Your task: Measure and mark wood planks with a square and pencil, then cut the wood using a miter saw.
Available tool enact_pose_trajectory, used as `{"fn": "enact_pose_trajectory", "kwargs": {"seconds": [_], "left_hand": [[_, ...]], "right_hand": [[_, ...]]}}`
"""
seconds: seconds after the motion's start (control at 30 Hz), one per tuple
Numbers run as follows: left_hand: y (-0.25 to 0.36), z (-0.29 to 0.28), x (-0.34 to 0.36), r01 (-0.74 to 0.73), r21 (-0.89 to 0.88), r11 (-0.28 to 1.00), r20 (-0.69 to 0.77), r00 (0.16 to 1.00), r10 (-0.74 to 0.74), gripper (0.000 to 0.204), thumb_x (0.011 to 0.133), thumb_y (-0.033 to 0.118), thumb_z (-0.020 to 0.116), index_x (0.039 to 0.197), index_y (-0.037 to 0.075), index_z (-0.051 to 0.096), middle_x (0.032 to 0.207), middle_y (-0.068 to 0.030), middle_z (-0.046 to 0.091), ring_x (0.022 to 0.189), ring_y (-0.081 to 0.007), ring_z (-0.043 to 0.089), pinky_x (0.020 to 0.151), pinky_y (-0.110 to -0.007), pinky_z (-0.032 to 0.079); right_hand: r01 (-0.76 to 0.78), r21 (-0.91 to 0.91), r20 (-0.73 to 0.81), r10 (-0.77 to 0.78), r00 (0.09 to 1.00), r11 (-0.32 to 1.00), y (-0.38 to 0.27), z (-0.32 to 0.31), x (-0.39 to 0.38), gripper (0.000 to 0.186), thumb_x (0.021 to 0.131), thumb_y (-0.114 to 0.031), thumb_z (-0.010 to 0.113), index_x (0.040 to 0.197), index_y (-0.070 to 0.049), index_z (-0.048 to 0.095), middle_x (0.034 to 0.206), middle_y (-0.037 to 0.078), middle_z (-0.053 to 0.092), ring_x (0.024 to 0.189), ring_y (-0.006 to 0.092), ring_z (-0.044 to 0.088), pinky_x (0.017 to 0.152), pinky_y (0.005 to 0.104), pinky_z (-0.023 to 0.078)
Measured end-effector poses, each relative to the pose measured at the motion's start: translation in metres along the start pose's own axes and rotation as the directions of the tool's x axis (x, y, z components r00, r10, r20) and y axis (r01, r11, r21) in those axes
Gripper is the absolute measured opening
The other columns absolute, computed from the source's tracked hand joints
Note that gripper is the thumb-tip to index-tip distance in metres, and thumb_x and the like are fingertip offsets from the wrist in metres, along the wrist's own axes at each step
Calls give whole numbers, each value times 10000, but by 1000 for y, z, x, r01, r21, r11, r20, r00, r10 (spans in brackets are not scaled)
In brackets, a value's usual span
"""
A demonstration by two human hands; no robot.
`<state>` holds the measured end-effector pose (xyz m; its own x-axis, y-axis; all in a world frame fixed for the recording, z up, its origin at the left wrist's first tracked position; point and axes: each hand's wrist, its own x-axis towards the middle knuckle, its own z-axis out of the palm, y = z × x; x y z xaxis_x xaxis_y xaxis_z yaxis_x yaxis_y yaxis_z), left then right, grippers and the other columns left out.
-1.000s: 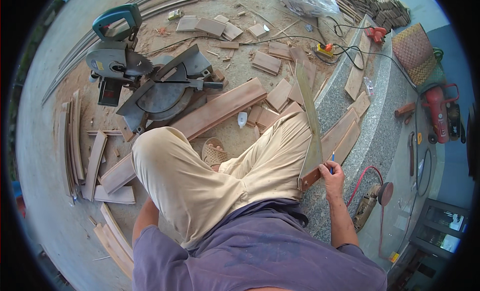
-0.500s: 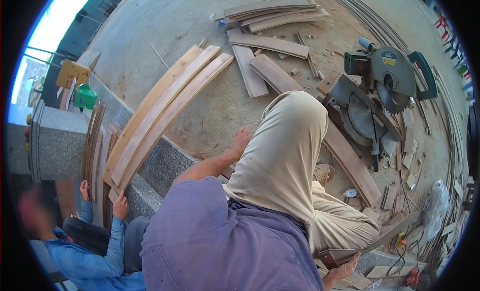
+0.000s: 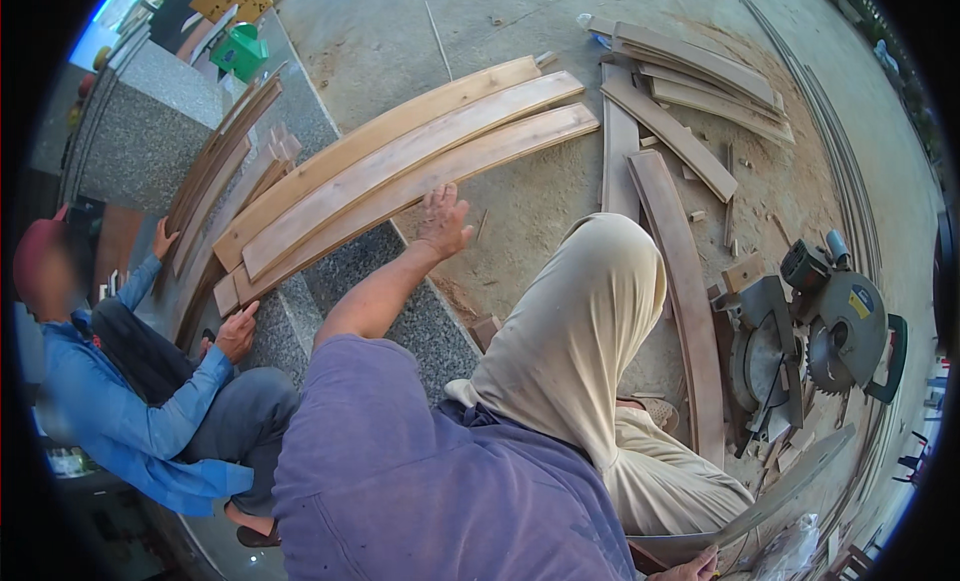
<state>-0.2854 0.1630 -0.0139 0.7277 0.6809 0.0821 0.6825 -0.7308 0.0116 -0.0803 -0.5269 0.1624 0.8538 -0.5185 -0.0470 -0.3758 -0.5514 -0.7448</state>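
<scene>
In the head view, the left arm is stretched forward and the left hand [image 3: 443, 221] is held palm down with its fingers spread, empty; its fingertips overlap the edge of the nearest of three floorboards [image 3: 520, 146], but whether the wood is touched cannot be told. The right hand [image 3: 692, 564] is set low beside the thigh, well apart from the left, and is closed on the try square [image 3: 790, 483], whose metal blade is pointed forward and to the right.

Between the two hands, the way is filled by the raised knee [image 3: 600, 281]. Beneath the left forearm, a speckled granite step [image 3: 425, 321] is seen. To the left hand's left, a co-worker in blue [image 3: 150, 411] is seated, with one hand [image 3: 237, 333] placed at the floorboards' near end. Beyond the knee, a long plank [image 3: 682, 301] is laid, with a mitre saw [image 3: 770, 351] just to its right. Farther ahead, more boards [image 3: 700, 61] are piled.

The right hand is cut off by the lower edge, the square's stock is barely shown, and a plastic bag [image 3: 790, 553] past it is blurred.
</scene>
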Motion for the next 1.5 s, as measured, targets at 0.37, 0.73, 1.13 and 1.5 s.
{"fn": "enact_pose_trajectory", "kwargs": {"seconds": [0.37, 0.73, 1.13, 1.5], "left_hand": [[-64, -16, 67, 107, 174, 979, 258, 954, -150, 620, 799, 355, 831, 1311, 62, 642, 1591, -214, 400, 1476, -375, 362, 1221, -523, 297], [-43, -24, 73, 144, 189, 971, 217, 959, -184, 569, 674, 363, 904, 1155, 118, 724, 1306, -150, 512, 1247, -341, 491, 1053, -493, 400], [-65, -50, 33, 219, 125, 968, 3, 975, -222, 495, 607, 320, 915, 1019, 106, 742, 1243, -160, 527, 1220, -373, 490, 1041, -505, 415], [-9, -135, 19, 202, 111, 973, -48, 979, -198, 383, 624, 346, 921, 895, 113, 783, 1401, -188, 504, 1296, -384, 453, 1106, -530, 375]], "right_hand": [[23, -120, -65, -31, 997, 993, -21, 3, -7, 478, 975, -386, 756, 1198, 34, 707, 1144, 155, 717, 1038, 253, 656, 933, 364, 528], [22, -168, -99, -39, 994, 986, -16, -3, -8, 475, 961, -381, 771, 1188, 34, 728, 1140, 180, 735, 1029, 275, 669, 927, 373, 530], [12, -171, -129, -34, 991, 985, -4, -15, -10, 459, 951, -367, 784, 1169, 36, 750, 1122, 199, 754, 1010, 299, 683, 916, 384, 534], [16, -120, -78, -25, 997, 993, 12, -22, -1, 480, 963, -361, 764, 1204, 51, 711, 1177, 187, 727, 1048, 318, 670, 922, 416, 530]]}}
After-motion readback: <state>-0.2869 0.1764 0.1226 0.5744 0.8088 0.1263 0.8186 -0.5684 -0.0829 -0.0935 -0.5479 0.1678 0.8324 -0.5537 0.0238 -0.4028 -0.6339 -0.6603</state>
